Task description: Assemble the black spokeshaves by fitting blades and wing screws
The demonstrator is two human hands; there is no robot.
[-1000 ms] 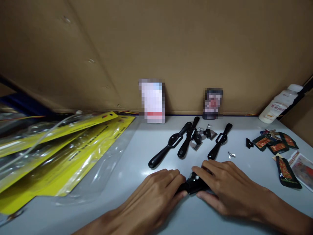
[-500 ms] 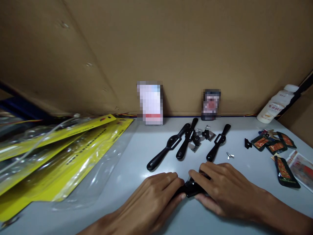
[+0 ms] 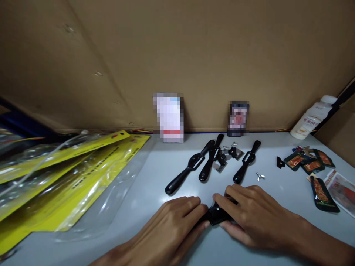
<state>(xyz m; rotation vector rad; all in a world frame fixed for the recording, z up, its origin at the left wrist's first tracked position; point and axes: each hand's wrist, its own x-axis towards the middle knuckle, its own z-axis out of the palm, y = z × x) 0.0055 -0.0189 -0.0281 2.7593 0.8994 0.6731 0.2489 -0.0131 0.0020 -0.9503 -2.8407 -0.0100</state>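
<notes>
Here, the left hand [image 3: 177, 218] and right hand [image 3: 248, 214] gripped the tool [image 3: 216, 216], its silver part, earlier visible, largely hidden.

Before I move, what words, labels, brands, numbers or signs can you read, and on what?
"WOODWORKING", upside down, on the yellow card; the next word looks like "TOOL", less sure.
Bottle: red Chinese characters, too blurred to quote.
Dark packet and clear bag: print too small.
Left panel, right panel: pixelated, unreadable.
Held tool: no text visible.
</notes>
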